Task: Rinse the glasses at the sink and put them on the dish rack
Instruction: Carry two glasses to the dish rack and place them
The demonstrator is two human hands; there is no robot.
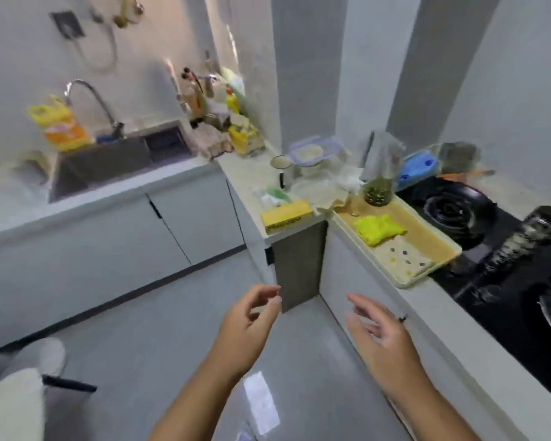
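Observation:
The view is blurred. The steel sink (86,173) with its curved tap (91,97) lies at the far left. A clear glass (379,173) with a green patterned base stands at the back of a beige tray (439,246) on the right counter. Another clear glass (457,160) is behind the stove. I cannot make out a dish rack. My left hand (245,326) and my right hand (379,335) hang in front of the corner cabinet, fingers loosely curled, holding nothing, well short of the glasses.
A yellow cloth (379,229) and a dotted cloth (404,257) lie in the tray. A yellow sponge (285,214), a lidded container (312,152) and a mug (282,171) crowd the corner counter. A black gas stove (477,224) is to the right. Bottles stand by the sink.

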